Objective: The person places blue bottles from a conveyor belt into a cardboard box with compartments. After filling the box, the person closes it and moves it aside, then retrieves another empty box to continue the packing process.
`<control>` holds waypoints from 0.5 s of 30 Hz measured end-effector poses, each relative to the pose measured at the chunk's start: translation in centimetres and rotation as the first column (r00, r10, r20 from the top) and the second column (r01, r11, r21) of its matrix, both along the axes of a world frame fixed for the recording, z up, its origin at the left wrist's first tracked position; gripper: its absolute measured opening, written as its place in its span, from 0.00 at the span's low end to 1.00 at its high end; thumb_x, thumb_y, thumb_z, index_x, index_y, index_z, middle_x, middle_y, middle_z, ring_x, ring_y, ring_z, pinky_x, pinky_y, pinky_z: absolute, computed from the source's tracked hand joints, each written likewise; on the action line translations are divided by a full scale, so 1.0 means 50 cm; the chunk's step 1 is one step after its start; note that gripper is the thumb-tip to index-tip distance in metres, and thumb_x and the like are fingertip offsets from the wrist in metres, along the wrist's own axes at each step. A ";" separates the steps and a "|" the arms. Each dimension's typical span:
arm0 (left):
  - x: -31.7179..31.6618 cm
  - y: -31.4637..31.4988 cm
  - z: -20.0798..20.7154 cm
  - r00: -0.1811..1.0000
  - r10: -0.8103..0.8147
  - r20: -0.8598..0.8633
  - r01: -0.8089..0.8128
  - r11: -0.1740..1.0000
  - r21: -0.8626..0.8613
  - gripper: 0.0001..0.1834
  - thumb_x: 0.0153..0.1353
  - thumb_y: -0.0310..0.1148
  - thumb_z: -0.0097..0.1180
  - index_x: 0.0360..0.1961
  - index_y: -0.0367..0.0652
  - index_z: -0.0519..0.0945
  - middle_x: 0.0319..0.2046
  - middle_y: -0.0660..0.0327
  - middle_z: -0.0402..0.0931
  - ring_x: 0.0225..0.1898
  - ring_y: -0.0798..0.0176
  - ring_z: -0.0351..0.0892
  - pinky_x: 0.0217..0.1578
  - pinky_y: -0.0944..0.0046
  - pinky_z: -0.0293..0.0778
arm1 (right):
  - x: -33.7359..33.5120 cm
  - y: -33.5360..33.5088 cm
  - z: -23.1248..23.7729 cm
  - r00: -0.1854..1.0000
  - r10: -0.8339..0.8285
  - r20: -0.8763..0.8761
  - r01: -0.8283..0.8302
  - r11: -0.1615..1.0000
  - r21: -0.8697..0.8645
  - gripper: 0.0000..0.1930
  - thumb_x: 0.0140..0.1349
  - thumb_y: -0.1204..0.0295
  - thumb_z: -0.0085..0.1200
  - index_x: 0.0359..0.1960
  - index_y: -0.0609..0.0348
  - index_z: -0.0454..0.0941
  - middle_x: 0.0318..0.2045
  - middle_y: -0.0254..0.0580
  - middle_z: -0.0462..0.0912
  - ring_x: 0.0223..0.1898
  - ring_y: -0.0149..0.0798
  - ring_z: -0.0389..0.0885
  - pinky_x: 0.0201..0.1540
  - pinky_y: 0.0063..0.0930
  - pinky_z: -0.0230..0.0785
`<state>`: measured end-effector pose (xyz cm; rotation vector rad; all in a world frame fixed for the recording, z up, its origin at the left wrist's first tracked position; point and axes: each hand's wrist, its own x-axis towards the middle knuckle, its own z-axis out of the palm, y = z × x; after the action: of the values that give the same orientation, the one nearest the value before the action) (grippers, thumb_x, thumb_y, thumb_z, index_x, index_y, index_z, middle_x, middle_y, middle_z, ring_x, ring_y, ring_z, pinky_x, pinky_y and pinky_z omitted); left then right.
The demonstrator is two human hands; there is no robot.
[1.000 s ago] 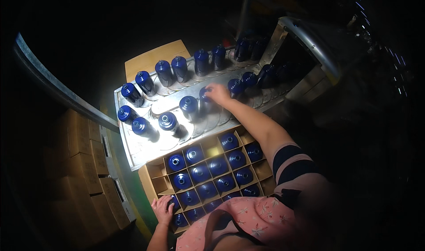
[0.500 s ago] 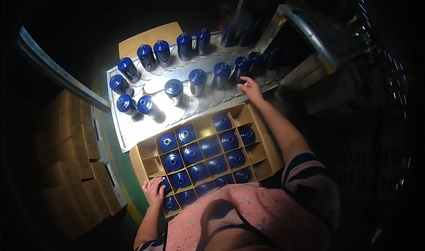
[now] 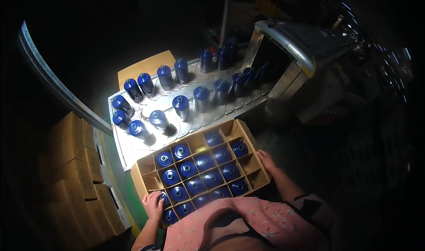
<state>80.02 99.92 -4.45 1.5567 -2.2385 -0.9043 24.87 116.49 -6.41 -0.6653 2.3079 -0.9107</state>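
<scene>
A brown cardboard box (image 3: 141, 180) with divider cells lies before me, holding several blue glass bottles (image 3: 171, 177) upright, necks up. My left hand (image 3: 153, 204) is closed over the box's left wall, its fingertips against a blue bottle (image 3: 163, 198) in a cell by that wall. Over on the right, my right hand (image 3: 267, 160) grips the box's right wall, its fingers partly hidden. Some cells along the box's left, far and right sides hold no bottle. Beyond the box, more blue bottles (image 3: 180, 105) stand in two rows on a lit conveyor (image 3: 121, 144).
A metal machine housing (image 3: 287, 45) covers the conveyor's right end. Stacked brown cartons (image 3: 79, 175) stand at the left, beside a curved metal rail (image 3: 57, 87). A cardboard flap (image 3: 148, 67) shows behind the conveyor. The surroundings on the right are dark.
My right hand has come back from beside the conveyor bottles to the box's right wall. My left hand stays at the left wall. Conveyor bottles have shifted leftward along the near row.
</scene>
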 end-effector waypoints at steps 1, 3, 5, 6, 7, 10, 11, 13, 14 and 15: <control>-0.006 0.000 0.000 0.998 -0.010 -0.055 0.008 0.999 -0.041 0.17 0.52 0.32 0.63 0.44 0.51 0.79 0.47 0.66 0.80 0.56 0.60 0.73 0.65 0.45 0.51 | 0.008 0.011 0.000 0.990 0.122 0.071 -0.124 0.992 0.032 0.26 0.64 0.57 0.56 0.58 0.61 0.71 0.46 0.52 0.81 0.50 0.44 0.79 0.53 0.36 0.70; -0.069 0.016 -0.005 0.993 -0.052 -0.109 0.039 0.992 -0.120 0.17 0.52 0.32 0.63 0.45 0.51 0.79 0.48 0.65 0.80 0.56 0.60 0.73 0.64 0.45 0.51 | -0.022 0.032 0.014 0.981 0.161 -0.112 -0.158 0.987 0.034 0.28 0.65 0.52 0.52 0.57 0.63 0.71 0.48 0.58 0.80 0.50 0.54 0.79 0.54 0.41 0.69; -0.105 0.076 0.017 0.995 -0.092 -0.028 0.088 0.988 -0.126 0.17 0.53 0.32 0.62 0.45 0.50 0.79 0.48 0.65 0.80 0.56 0.60 0.73 0.64 0.45 0.51 | -0.070 0.057 0.037 0.976 0.023 -0.216 0.000 0.994 0.105 0.23 0.67 0.55 0.51 0.52 0.62 0.73 0.43 0.57 0.81 0.47 0.53 0.80 0.50 0.38 0.70; -0.119 0.072 0.009 0.995 -0.062 -0.076 0.051 0.989 -0.141 0.17 0.53 0.32 0.62 0.45 0.50 0.79 0.48 0.65 0.80 0.56 0.60 0.73 0.64 0.45 0.51 | -0.085 0.055 0.037 0.974 0.094 -0.205 -0.082 0.994 0.067 0.22 0.67 0.55 0.51 0.52 0.62 0.74 0.42 0.58 0.82 0.46 0.54 0.80 0.49 0.39 0.70; -0.121 0.071 0.006 0.987 -0.130 -0.092 0.112 0.977 -0.183 0.17 0.53 0.32 0.62 0.46 0.51 0.79 0.48 0.64 0.80 0.56 0.60 0.73 0.64 0.45 0.51 | -0.088 0.053 0.034 0.963 0.033 -0.268 -0.031 0.999 0.013 0.22 0.67 0.56 0.51 0.51 0.62 0.74 0.41 0.58 0.82 0.45 0.55 0.80 0.49 0.39 0.70; -0.060 0.030 -0.024 0.997 -0.016 -0.071 0.012 0.998 -0.066 0.18 0.54 0.33 0.61 0.48 0.52 0.78 0.49 0.65 0.79 0.57 0.60 0.72 0.64 0.45 0.51 | -0.022 0.033 -0.002 0.963 0.165 -0.213 -0.143 0.983 0.115 0.20 0.67 0.57 0.50 0.50 0.62 0.75 0.39 0.58 0.82 0.44 0.57 0.80 0.47 0.40 0.70; -0.038 0.014 -0.037 0.997 -0.029 -0.073 0.024 0.997 -0.072 0.18 0.54 0.33 0.61 0.48 0.52 0.78 0.48 0.65 0.79 0.57 0.60 0.72 0.64 0.46 0.51 | 0.003 0.026 -0.009 0.950 0.114 -0.290 -0.092 0.992 0.092 0.20 0.67 0.57 0.50 0.50 0.61 0.75 0.40 0.58 0.82 0.44 0.58 0.80 0.47 0.40 0.70; -0.020 0.017 -0.058 0.987 -0.107 -0.117 0.091 0.987 -0.133 0.17 0.54 0.34 0.60 0.47 0.52 0.78 0.48 0.65 0.79 0.57 0.60 0.73 0.64 0.46 0.51 | 0.024 0.027 -0.005 0.935 0.116 -0.334 -0.087 0.991 0.101 0.20 0.67 0.57 0.50 0.49 0.61 0.76 0.40 0.59 0.81 0.44 0.59 0.79 0.47 0.41 0.70; -0.018 0.027 -0.064 0.987 -0.127 -0.102 0.116 0.988 -0.106 0.16 0.54 0.34 0.60 0.47 0.52 0.79 0.48 0.65 0.79 0.57 0.60 0.73 0.64 0.47 0.51 | 0.028 0.032 0.000 0.934 0.072 -0.350 -0.041 0.994 0.098 0.20 0.67 0.56 0.49 0.49 0.61 0.76 0.40 0.60 0.81 0.44 0.61 0.79 0.47 0.42 0.70; -0.020 0.042 -0.066 0.986 -0.125 -0.107 0.113 0.988 -0.108 0.16 0.54 0.33 0.60 0.46 0.52 0.79 0.48 0.65 0.80 0.57 0.61 0.73 0.63 0.48 0.52 | 0.026 0.038 0.007 0.942 0.143 -0.302 -0.115 0.987 0.109 0.21 0.67 0.55 0.49 0.49 0.61 0.76 0.40 0.60 0.81 0.44 0.61 0.79 0.47 0.42 0.70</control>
<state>79.01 102.02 -7.75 1.3062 -2.2783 -0.8723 26.16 118.39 -6.06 -0.9673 2.5242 -0.6753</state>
